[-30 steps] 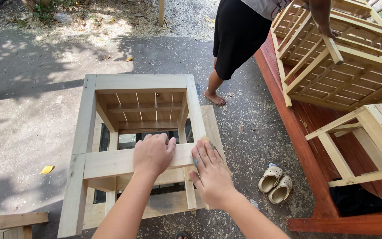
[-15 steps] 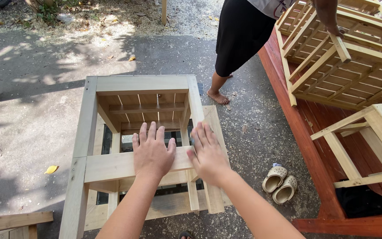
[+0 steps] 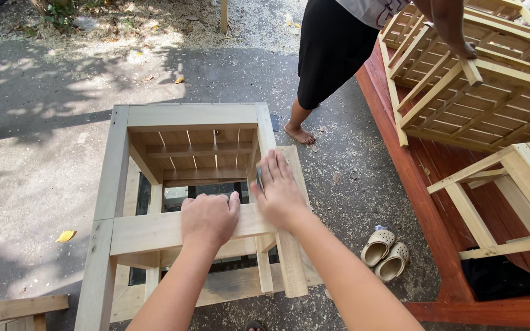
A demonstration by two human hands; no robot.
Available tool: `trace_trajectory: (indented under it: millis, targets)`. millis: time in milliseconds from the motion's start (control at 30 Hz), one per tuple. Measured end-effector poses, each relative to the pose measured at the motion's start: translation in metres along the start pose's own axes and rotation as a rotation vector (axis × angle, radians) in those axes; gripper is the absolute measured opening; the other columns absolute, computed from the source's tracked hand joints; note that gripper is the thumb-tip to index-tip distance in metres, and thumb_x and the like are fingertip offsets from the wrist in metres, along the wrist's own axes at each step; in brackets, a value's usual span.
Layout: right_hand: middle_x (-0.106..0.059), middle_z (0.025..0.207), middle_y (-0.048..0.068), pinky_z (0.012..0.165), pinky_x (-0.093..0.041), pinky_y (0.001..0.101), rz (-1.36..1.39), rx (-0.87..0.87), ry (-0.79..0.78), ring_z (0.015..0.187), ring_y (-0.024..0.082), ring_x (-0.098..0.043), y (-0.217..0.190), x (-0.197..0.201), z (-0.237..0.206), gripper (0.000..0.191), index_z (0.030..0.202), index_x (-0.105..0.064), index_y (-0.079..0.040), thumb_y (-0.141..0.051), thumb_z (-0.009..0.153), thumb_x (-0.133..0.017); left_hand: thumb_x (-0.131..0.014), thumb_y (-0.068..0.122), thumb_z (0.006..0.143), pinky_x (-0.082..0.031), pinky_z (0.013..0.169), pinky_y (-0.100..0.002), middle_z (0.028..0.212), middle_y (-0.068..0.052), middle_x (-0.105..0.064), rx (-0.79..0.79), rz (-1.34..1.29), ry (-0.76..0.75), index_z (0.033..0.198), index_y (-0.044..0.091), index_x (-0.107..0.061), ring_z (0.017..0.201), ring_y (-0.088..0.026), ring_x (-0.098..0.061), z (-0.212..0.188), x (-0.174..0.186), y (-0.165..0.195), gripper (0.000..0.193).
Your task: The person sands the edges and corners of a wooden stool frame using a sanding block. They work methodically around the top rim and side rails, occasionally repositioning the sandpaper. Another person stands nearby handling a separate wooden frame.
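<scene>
Both bare forearms reached forward from the bottom of the view, converging toward the middle. The left hand (image 3: 208,217) lay palm down, its fingers curled over and the thumb set out to the right. The right hand (image 3: 279,191) lay just beside it and slightly further forward, palm down, fingers (image 3: 275,165) held together and stretched ahead, pressed flat. The two hands were close, the left thumb nearly touching the right hand. Both wrists were straight.
</scene>
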State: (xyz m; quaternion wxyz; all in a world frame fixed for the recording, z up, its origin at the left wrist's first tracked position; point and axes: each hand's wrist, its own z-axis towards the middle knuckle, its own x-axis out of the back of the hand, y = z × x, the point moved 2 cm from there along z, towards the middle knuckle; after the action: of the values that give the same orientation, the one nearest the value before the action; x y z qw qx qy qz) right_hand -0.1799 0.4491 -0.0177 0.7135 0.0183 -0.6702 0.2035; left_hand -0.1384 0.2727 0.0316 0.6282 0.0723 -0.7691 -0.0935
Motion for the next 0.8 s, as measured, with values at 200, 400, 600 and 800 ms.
trace_trajectory:
  millis: [200,400,600,800]
  targets:
    - [-0.01,0.168,0.026,0.122,-0.008,0.0491,-0.003,0.091,-0.085,0.155,0.039,-0.005,-0.021,0.014,-0.096,0.072,0.157,-0.024,0.008,-0.038,0.104,-0.039,-0.04,0.049,0.103,-0.048,0.085,-0.046,0.084,-0.009,-0.076,-0.003,0.043,-0.029,0.082,0.013,-0.079,0.093,-0.025,-0.069,-0.001,0.005,0.003,0.058]
    - [-0.011,0.168,0.027,0.126,-0.01,0.0448,0.031,-0.051,0.016,0.157,0.04,-0.006,0.007,-0.004,0.028,0.068,0.155,-0.029,0.005,-0.041,0.106,-0.038,-0.045,0.045,0.099,-0.048,0.085,-0.046,0.089,-0.009,-0.076,-0.007,-0.013,0.083,0.085,0.013,-0.079,0.098,-0.026,-0.067,0.003,0.0,-0.001,0.048]
    - [-0.015,0.167,0.028,0.126,-0.008,0.0471,-0.104,0.104,0.0,0.157,0.04,-0.008,-0.019,0.012,-0.07,0.068,0.154,-0.027,0.009,-0.039,0.107,-0.036,-0.047,0.044,0.099,-0.048,0.087,-0.046,0.096,-0.007,-0.076,-0.027,-0.019,0.132,0.089,0.012,-0.077,0.103,-0.026,-0.064,-0.003,-0.001,-0.001,0.045]
    - [-0.015,0.167,0.027,0.122,-0.011,0.0489,-0.006,0.049,-0.049,0.155,0.04,-0.009,-0.02,0.008,-0.099,0.068,0.154,-0.029,0.008,-0.036,0.104,-0.041,-0.052,0.042,0.097,-0.047,0.089,-0.047,0.107,-0.006,-0.073,-0.035,-0.051,0.176,0.099,0.011,-0.072,0.108,-0.027,-0.061,-0.003,-0.002,-0.001,0.036]
